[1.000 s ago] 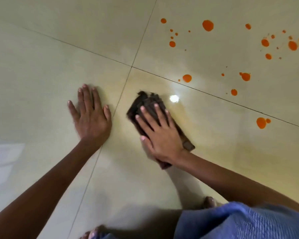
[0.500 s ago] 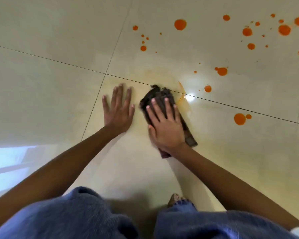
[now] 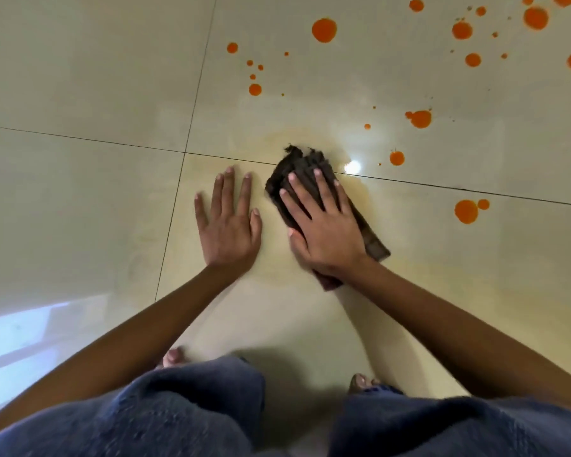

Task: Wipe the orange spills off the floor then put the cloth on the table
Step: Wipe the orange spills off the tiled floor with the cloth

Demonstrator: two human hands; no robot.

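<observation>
A dark brown folded cloth lies on the cream tiled floor, across a tile joint. My right hand presses flat on it with fingers spread and straight. My left hand rests flat on the bare tile just left of the cloth, fingers spread. Orange spills dot the floor beyond and to the right: a large drop at the top, a splat, a drop near the cloth, a double blob and several more at the top right. A faint yellowish smear surrounds the cloth.
My knees in blue jeans fill the bottom edge, with bare toes showing on the tile. A bright light reflection glints right of the cloth. A pale blue reflection lies at the lower left.
The orange drop beside the cloth's far end has been wiped into a faint smear. My left hand has shifted from left of the tile joint to right of it, close beside the cloth.
</observation>
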